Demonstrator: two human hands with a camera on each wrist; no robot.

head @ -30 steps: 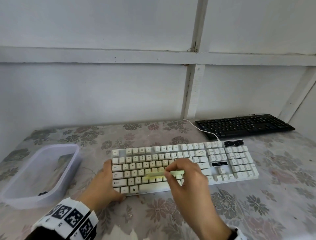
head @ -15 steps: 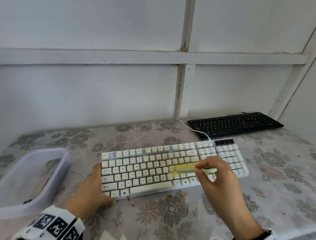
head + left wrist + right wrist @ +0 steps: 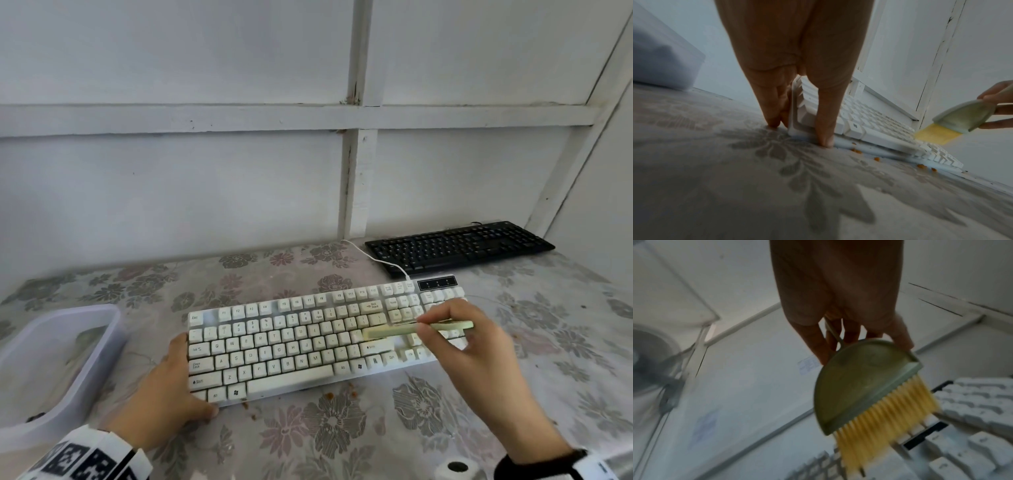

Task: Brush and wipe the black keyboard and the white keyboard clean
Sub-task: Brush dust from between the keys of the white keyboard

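Note:
The white keyboard (image 3: pixel 301 342) lies across the middle of the flowered table. My left hand (image 3: pixel 171 387) holds its near left corner, thumb on the front edge (image 3: pixel 824 113) and fingers along the left side. My right hand (image 3: pixel 459 346) pinches the handle of a pale green brush (image 3: pixel 404 330) with yellow bristles (image 3: pixel 885 412). The bristles rest on the keys between the letter block and the number pad. The black keyboard (image 3: pixel 459 245) sits at the back right by the wall, untouched.
A clear plastic tub (image 3: pixel 51 370) stands at the left table edge. Orange-brown crumbs (image 3: pixel 342 392) lie on the cloth just in front of the white keyboard (image 3: pixel 857 151). The white cable (image 3: pixel 380 262) runs from the keyboard toward the wall.
My right hand has swept the brush rightward along the white keyboard, from the letter keys to near the number pad. The left hand keeps its hold. Crumbs now lie on the cloth in front.

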